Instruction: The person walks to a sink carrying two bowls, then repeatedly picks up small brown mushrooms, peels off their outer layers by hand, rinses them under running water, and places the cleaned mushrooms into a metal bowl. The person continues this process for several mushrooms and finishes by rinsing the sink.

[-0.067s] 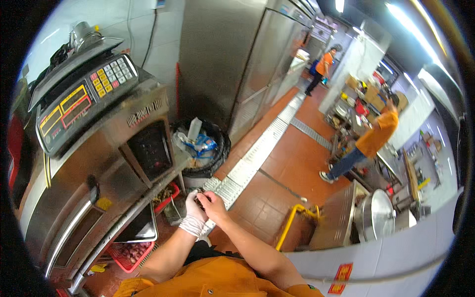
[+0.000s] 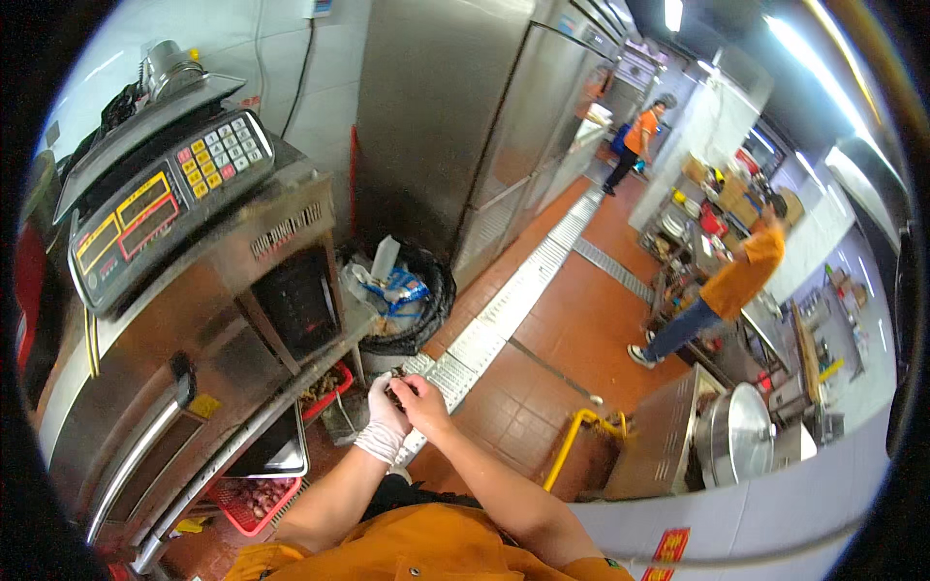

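Observation:
My left hand (image 2: 386, 414), in a white glove, and my bare right hand (image 2: 423, 403) are pressed together in front of me at the lower middle. Their fingers are closed around a small dark brown thing (image 2: 396, 380); most of it is hidden, so its kind does not show. Just beyond the hands stands a trash bin (image 2: 441, 315) lined with a black bag, holding crumpled plastic and blue-and-white packaging. The hands are above the floor, apart from the bin.
A steel cabinet (image 2: 223, 329) with a digital scale (image 2: 170, 208) on top stands at the left. Below are red baskets (image 2: 254, 518). A floor drain grate (image 2: 518, 305) runs ahead. Two co-workers in orange (image 2: 746, 271) are farther off. A yellow bar (image 2: 562, 450) and large pot (image 2: 741, 436) are at the right.
The view has shifted slightly. My hands stay together in nearly the same place, closed on the dark thing. The far co-worker has turned a little.

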A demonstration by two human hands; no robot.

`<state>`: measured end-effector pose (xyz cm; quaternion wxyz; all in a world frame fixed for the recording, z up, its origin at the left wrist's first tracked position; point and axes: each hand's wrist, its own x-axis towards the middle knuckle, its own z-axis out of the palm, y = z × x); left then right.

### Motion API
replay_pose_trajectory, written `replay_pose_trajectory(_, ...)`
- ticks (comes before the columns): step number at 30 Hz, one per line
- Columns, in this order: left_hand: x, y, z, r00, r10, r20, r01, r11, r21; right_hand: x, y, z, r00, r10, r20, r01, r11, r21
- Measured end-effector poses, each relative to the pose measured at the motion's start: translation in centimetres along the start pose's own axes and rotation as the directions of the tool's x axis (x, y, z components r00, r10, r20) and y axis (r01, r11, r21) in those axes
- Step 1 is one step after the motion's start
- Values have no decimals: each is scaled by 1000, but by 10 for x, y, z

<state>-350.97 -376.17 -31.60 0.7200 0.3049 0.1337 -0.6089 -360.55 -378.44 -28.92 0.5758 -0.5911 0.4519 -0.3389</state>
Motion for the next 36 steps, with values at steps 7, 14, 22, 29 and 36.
replay_pose_trajectory(7,93,72,233,882,354,311,-389,920,54,212,-152,-37,960,-274,54,270,960,75)
replay_pose_trajectory(14,264,118,379,555,729,401,-823,553,132,441,-211,-77,828,-549,113,497,812,306)
replay_pose_trajectory(22,485,133,338,658,732,-179,-144,356,923,726,9,-103,759,173,628,253,810,-530)
replay_pose_trajectory(29,373,97,330,934,346,94,-255,456,853,757,-104,-104,836,-209,507,179,978,108)
replay_pose_trajectory(36,83,-12,110,898,378,-227,-89,660,746,582,-35,-97,565,573,593,-284,810,-513)
